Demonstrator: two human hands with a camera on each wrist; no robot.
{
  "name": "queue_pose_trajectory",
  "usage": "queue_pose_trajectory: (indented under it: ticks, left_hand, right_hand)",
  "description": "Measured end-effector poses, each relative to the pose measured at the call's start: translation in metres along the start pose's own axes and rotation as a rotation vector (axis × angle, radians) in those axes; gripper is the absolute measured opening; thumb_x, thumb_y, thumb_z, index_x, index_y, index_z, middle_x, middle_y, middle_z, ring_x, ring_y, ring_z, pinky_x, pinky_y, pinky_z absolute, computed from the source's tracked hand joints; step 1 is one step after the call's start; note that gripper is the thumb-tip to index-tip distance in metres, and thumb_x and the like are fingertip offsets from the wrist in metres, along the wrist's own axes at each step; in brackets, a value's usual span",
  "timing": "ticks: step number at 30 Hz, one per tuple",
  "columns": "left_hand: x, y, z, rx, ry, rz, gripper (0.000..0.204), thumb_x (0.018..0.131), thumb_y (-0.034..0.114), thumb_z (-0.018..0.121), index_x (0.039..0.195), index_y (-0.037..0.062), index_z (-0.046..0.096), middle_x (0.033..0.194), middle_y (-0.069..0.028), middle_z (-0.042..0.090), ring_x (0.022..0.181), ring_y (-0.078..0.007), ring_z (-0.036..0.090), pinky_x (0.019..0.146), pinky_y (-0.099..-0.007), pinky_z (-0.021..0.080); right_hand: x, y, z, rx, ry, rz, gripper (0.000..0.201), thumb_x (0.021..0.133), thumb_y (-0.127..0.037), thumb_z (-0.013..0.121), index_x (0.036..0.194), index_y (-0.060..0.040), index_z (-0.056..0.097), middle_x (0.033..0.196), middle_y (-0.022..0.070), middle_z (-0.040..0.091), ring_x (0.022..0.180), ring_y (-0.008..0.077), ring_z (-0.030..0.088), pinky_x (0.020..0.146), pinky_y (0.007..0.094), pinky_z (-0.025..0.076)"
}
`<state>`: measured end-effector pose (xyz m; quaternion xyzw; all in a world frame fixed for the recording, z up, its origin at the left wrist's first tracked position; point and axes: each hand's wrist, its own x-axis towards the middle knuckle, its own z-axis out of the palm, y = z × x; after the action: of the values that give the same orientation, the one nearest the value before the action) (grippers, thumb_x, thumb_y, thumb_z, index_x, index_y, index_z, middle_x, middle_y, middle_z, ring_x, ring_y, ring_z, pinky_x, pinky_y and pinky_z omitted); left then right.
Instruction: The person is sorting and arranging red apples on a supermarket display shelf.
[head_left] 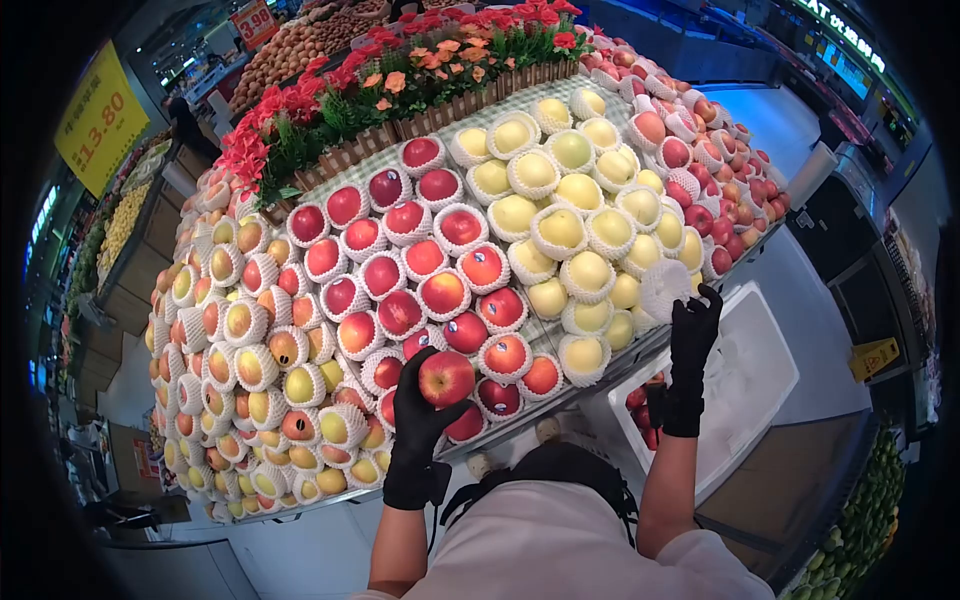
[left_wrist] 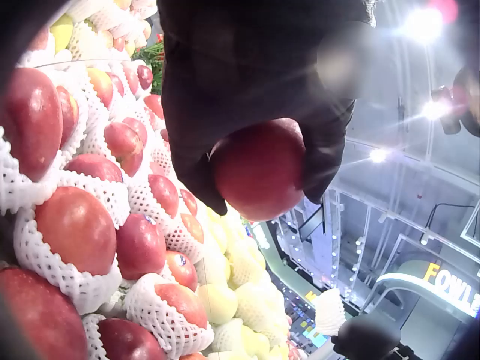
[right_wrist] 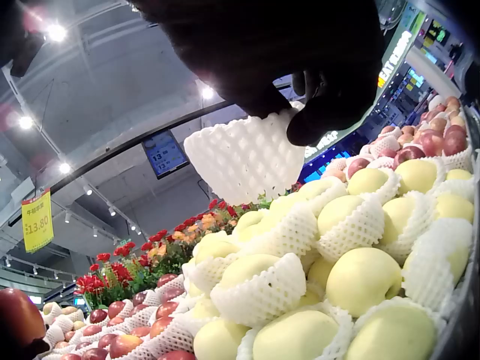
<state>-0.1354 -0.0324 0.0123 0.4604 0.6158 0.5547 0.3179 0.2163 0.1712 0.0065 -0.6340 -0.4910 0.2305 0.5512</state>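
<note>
My left hand (head_left: 420,420), in a black glove, grips a bare red apple (head_left: 447,379) over the front of the red apple rows; the left wrist view shows the fingers around the apple (left_wrist: 260,169). My gloved right hand (head_left: 695,335) pinches an empty white foam net (head_left: 665,288) between thumb and fingers at the right edge of the yellow apples (head_left: 558,230). In the right wrist view the net (right_wrist: 244,156) hangs flattened from the fingertips, above the yellow apples. Red apples in foam nets (head_left: 400,313) lie in rows beside the left hand.
A white foam box (head_left: 745,370) with red apples (head_left: 640,410) at its left side stands below my right forearm. Piled apples (head_left: 240,370) slope down at the left, more (head_left: 715,170) at the far right. A low wooden fence (head_left: 440,118) with flowers (head_left: 400,70) borders the back.
</note>
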Motion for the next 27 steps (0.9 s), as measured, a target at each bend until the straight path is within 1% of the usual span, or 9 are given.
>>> queue_pose_trajectory:
  ticks: [4,5,7,8,11,13,20,23,27]
  left_hand:
    - [-0.006,-0.006,-0.010,0.018,0.071,0.041,0.086,0.063,0.010,0.089,0.135,0.0035,0.043,0.131,-0.0111,0.050,0.121,-0.0219,0.052,0.099,-0.0371,0.047]
    - [-0.008,-0.005,-0.011,-0.068,0.077,-0.008,0.085,0.063,0.010,0.088,0.135,0.0034,0.043,0.131,-0.0112,0.050,0.121,-0.0220,0.053,0.099,-0.0372,0.047]
    - [-0.012,-0.001,-0.014,-0.244,0.085,-0.102,0.084,0.064,0.009,0.087,0.135,0.0034,0.044,0.131,-0.0115,0.052,0.120,-0.0222,0.054,0.099,-0.0374,0.047]
    - [-0.014,0.006,-0.016,-0.210,0.090,-0.156,0.080,0.066,0.010,0.085,0.134,0.0028,0.044,0.129,-0.0119,0.054,0.118,-0.0223,0.055,0.099,-0.0376,0.047]
    - [-0.018,0.009,-0.019,-0.276,0.095,-0.155,0.079,0.067,0.011,0.084,0.135,0.0021,0.045,0.126,-0.0112,0.057,0.116,-0.0224,0.057,0.099,-0.0371,0.047]
    - [-0.017,0.010,-0.020,-0.260,0.043,-0.142,0.083,0.067,0.011,0.084,0.138,0.0020,0.043,0.131,-0.0125,0.054,0.121,-0.0231,0.054,0.101,-0.0373,0.045]
    - [-0.012,0.012,-0.008,-0.303,0.020,-0.011,0.093,0.068,0.019,0.079,0.147,0.0003,0.034,0.143,-0.0136,0.046,0.128,-0.0231,0.049,0.105,-0.0370,0.042]
    - [-0.011,0.013,-0.009,-0.459,-0.051,-0.092,0.092,0.074,0.017,0.079,0.149,-0.0015,0.029,0.154,-0.0164,0.031,0.138,-0.0256,0.037,0.111,-0.0381,0.035]
    - [-0.007,0.022,-0.005,-0.542,-0.008,-0.177,0.084,0.079,0.018,0.075,0.147,-0.0029,0.031,0.144,-0.0147,0.044,0.129,-0.0239,0.047,0.106,-0.0371,0.040]
  right_hand:
    - [-0.007,0.000,0.028,-0.098,-0.194,-0.249,0.038,0.079,-0.004,0.070,0.112,-0.0069,0.051,0.098,0.0083,0.063,0.090,0.0226,0.063,0.081,0.0358,0.050]
    - [-0.014,-0.015,0.034,-0.131,-0.226,-0.256,0.040,0.079,-0.005,0.069,0.114,-0.0078,0.051,0.098,0.0100,0.064,0.089,0.0229,0.063,0.081,0.0373,0.051]
    - [-0.031,-0.045,0.048,-0.004,-0.286,-0.081,0.047,0.079,-0.005,0.069,0.122,-0.0092,0.051,0.098,0.0125,0.064,0.085,0.0232,0.062,0.079,0.0370,0.051]
    - [-0.037,-0.050,0.056,0.092,-0.355,-0.116,0.057,0.079,-0.004,0.069,0.132,-0.0115,0.047,0.098,0.0132,0.065,0.082,0.0219,0.061,0.076,0.0361,0.051]
    - [-0.055,-0.055,0.077,0.078,-0.524,-0.150,0.043,0.079,-0.003,0.072,0.120,-0.0050,0.059,0.097,0.0100,0.065,0.077,0.0157,0.061,0.071,0.0314,0.051]
    - [-0.070,-0.054,0.097,0.147,-0.495,-0.266,0.029,0.079,-0.005,0.074,0.106,-0.0012,0.066,0.092,0.0091,0.067,0.074,0.0148,0.061,0.070,0.0305,0.051]
    - [-0.127,-0.092,0.130,0.164,-0.567,-0.330,0.021,0.078,-0.010,0.076,0.094,-0.0016,0.066,0.083,0.0107,0.065,0.075,0.0220,0.063,0.069,0.0341,0.051]
    - [-0.139,-0.102,0.134,0.168,-0.591,-0.366,0.021,0.077,-0.010,0.077,0.091,-0.0023,0.065,0.082,0.0099,0.064,0.075,0.0222,0.062,0.069,0.0346,0.050]
    - [-0.153,-0.113,0.134,0.209,-0.583,-0.438,0.020,0.077,-0.011,0.078,0.088,-0.0026,0.065,0.082,0.0097,0.064,0.076,0.0230,0.062,0.069,0.0344,0.050]
